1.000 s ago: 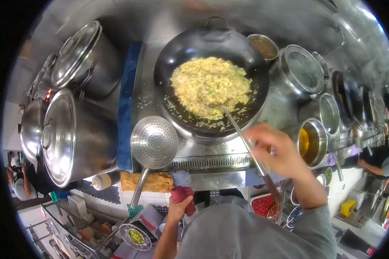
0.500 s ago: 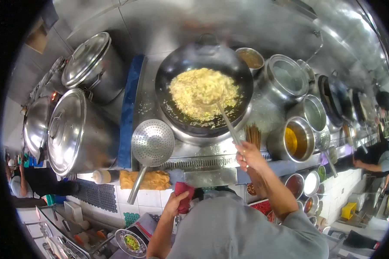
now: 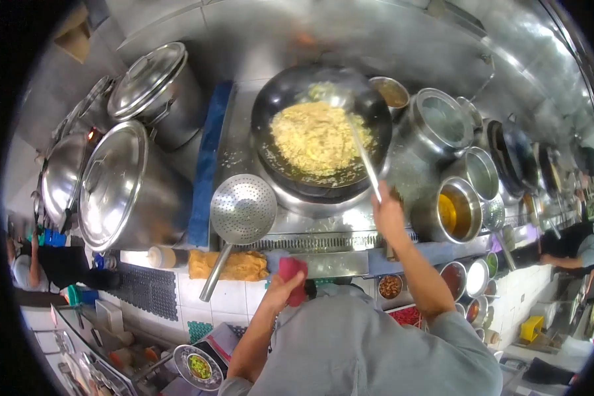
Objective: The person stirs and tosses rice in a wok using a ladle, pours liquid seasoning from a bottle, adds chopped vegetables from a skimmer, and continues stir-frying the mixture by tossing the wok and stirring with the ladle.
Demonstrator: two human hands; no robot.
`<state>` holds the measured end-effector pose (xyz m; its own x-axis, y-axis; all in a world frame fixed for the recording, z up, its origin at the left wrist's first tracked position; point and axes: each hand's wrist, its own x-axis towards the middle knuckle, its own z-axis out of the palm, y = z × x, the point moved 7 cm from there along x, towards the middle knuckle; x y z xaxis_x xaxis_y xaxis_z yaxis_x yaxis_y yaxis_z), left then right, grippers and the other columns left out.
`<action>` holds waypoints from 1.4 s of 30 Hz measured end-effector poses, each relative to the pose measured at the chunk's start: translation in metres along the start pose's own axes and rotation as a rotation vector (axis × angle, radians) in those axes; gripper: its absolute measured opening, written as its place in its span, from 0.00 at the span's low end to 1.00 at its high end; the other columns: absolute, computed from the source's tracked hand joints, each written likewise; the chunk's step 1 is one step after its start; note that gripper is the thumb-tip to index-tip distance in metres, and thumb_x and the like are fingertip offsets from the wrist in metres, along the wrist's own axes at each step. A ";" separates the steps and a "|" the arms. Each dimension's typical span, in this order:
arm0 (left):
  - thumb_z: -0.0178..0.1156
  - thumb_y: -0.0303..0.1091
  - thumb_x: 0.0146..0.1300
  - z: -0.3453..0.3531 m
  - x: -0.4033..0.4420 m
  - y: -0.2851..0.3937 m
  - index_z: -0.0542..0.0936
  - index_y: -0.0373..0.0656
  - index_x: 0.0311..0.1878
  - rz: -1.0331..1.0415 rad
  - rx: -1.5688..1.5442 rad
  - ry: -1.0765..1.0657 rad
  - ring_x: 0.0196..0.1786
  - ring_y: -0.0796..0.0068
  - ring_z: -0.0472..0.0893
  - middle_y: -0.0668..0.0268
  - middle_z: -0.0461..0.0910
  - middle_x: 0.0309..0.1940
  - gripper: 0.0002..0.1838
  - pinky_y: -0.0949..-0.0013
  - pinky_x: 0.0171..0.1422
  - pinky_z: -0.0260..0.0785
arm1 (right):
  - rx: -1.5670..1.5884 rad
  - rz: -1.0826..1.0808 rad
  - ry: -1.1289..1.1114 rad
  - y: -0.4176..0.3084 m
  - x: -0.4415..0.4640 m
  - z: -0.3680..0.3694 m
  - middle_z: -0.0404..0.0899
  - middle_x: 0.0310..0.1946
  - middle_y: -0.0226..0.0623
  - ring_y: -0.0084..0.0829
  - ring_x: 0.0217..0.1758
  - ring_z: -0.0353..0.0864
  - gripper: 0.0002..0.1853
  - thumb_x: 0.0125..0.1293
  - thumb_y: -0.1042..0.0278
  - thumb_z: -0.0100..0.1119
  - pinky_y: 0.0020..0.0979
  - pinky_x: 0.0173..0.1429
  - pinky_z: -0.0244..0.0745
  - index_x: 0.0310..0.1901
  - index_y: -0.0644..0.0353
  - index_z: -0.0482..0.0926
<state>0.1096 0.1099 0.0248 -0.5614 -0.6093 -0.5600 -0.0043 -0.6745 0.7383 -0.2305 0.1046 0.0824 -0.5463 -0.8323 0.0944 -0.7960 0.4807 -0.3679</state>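
Note:
My right hand [image 3: 388, 214] is closed round the handle of a metal ladle [image 3: 365, 155], whose blurred bowl is at the upper right of the food in a dark wok [image 3: 267, 125]. Yellow fried rice [image 3: 320, 138] with bits of egg and green fills the middle of the wok. Low in the view, my left hand [image 3: 288, 288] grips a folded red cloth [image 3: 292, 274] in front of the stove edge. A perforated skimmer [image 3: 243, 208] lies left of the wok, its handle pointing down over an orange-brown cloth [image 3: 228, 264].
Large lidded pots [image 3: 115, 185] stand at the left beside a blue strip [image 3: 211, 165]. Right of the wok are a pot of yellow liquid [image 3: 459, 210], a lidded pot [image 3: 444, 119] and bamboo sticks. Ingredient bowls [image 3: 476, 277] sit lower right. Other people work at both far sides.
My right hand was open beside the ladle handle, then closed on it. Since then, hand and ladle have moved up, and the ladle bowl has gone toward the wok's far side. The left hand still holds the cloth.

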 end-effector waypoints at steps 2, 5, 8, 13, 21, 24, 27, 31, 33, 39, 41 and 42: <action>0.59 0.58 0.63 0.010 0.012 0.008 0.76 0.43 0.49 -0.151 -0.331 0.058 0.33 0.73 0.79 0.68 0.78 0.32 0.26 0.66 0.35 0.72 | 0.030 0.032 -0.086 -0.020 0.026 -0.012 0.81 0.27 0.50 0.53 0.31 0.81 0.27 0.72 0.53 0.44 0.51 0.40 0.76 0.69 0.49 0.57; 0.44 0.72 0.63 0.016 0.084 0.028 0.75 0.47 0.49 -0.022 -0.340 0.069 0.32 0.72 0.78 0.67 0.78 0.32 0.35 0.63 0.32 0.73 | 0.125 -0.061 -0.080 -0.058 0.050 -0.005 0.78 0.26 0.59 0.62 0.31 0.79 0.23 0.72 0.61 0.44 0.56 0.36 0.74 0.68 0.50 0.60; 0.38 0.76 0.61 0.039 0.140 0.075 0.75 0.47 0.45 -0.071 -0.292 0.238 0.28 0.68 0.77 0.65 0.78 0.32 0.38 0.57 0.29 0.71 | 0.081 -0.198 -0.216 -0.088 0.043 0.017 0.79 0.25 0.58 0.61 0.30 0.79 0.24 0.73 0.60 0.43 0.55 0.34 0.75 0.68 0.46 0.59; 0.56 0.49 0.64 0.025 0.232 0.081 0.76 0.46 0.41 0.006 -0.124 0.310 0.29 0.60 0.78 0.62 0.78 0.28 0.15 0.49 0.31 0.71 | -0.298 -0.315 -0.364 -0.021 0.007 -0.040 0.77 0.19 0.48 0.50 0.23 0.79 0.27 0.72 0.58 0.44 0.47 0.30 0.76 0.72 0.39 0.54; 0.52 0.31 0.60 0.083 0.127 0.077 0.73 0.45 0.35 -0.160 -0.573 0.100 0.24 0.62 0.73 0.62 0.73 0.23 0.02 0.56 0.24 0.64 | -0.209 -0.271 -0.544 0.010 -0.060 -0.186 0.79 0.24 0.45 0.44 0.27 0.80 0.23 0.72 0.59 0.47 0.45 0.36 0.75 0.68 0.38 0.64; 0.53 0.29 0.59 0.106 0.067 0.094 0.73 0.46 0.32 -0.247 -0.553 0.056 0.24 0.63 0.73 0.63 0.73 0.23 0.01 0.56 0.26 0.65 | -0.034 -0.298 -0.704 0.019 -0.058 -0.216 0.80 0.29 0.44 0.42 0.31 0.81 0.23 0.72 0.58 0.47 0.41 0.42 0.75 0.68 0.35 0.64; 0.54 0.30 0.59 0.099 0.082 0.092 0.73 0.46 0.32 -0.176 -0.509 0.121 0.24 0.64 0.73 0.64 0.74 0.24 0.01 0.56 0.28 0.67 | -0.022 -0.262 -0.650 0.009 -0.041 -0.196 0.81 0.30 0.42 0.40 0.33 0.82 0.22 0.72 0.60 0.45 0.40 0.43 0.76 0.67 0.34 0.67; 0.56 0.31 0.58 0.048 0.119 0.014 0.74 0.45 0.34 -0.002 -0.430 -0.090 0.27 0.65 0.76 0.65 0.77 0.28 0.03 0.58 0.31 0.70 | -0.253 -0.172 -0.519 -0.006 -0.039 -0.129 0.82 0.29 0.44 0.45 0.34 0.83 0.27 0.67 0.66 0.47 0.45 0.40 0.78 0.68 0.45 0.62; 0.57 0.30 0.56 0.042 0.071 -0.014 0.75 0.46 0.39 -0.077 -0.454 0.047 0.30 0.68 0.78 0.66 0.79 0.31 0.08 0.58 0.33 0.71 | -0.196 -0.203 -0.379 0.005 -0.056 -0.122 0.81 0.27 0.48 0.42 0.26 0.82 0.24 0.71 0.61 0.45 0.43 0.35 0.78 0.69 0.43 0.64; 0.59 0.31 0.55 0.082 0.078 0.088 0.74 0.48 0.33 -0.133 -0.448 -0.211 0.24 0.72 0.75 0.67 0.77 0.23 0.04 0.66 0.29 0.67 | 0.046 -0.441 -0.626 0.015 -0.019 -0.139 0.83 0.41 0.40 0.41 0.38 0.83 0.24 0.73 0.58 0.43 0.40 0.43 0.77 0.69 0.45 0.63; 0.59 0.30 0.56 0.063 0.115 0.061 0.74 0.46 0.35 -0.026 -0.412 0.049 0.25 0.72 0.75 0.67 0.77 0.24 0.05 0.67 0.28 0.67 | -0.037 -0.279 -0.516 -0.003 -0.008 -0.122 0.82 0.33 0.46 0.46 0.37 0.83 0.23 0.72 0.61 0.43 0.44 0.42 0.77 0.68 0.45 0.65; 0.59 0.30 0.56 0.045 0.132 0.043 0.74 0.46 0.36 0.047 -0.429 0.055 0.25 0.72 0.75 0.66 0.77 0.24 0.05 0.66 0.28 0.68 | -0.082 -0.155 -0.434 -0.004 -0.014 -0.116 0.81 0.31 0.48 0.48 0.36 0.82 0.23 0.72 0.61 0.43 0.46 0.42 0.77 0.67 0.46 0.65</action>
<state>-0.0021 0.0190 -0.0008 -0.5074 -0.6570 -0.5576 0.3710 -0.7505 0.5469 -0.2503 0.1464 0.1895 -0.2733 -0.9264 -0.2592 -0.8872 0.3468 -0.3043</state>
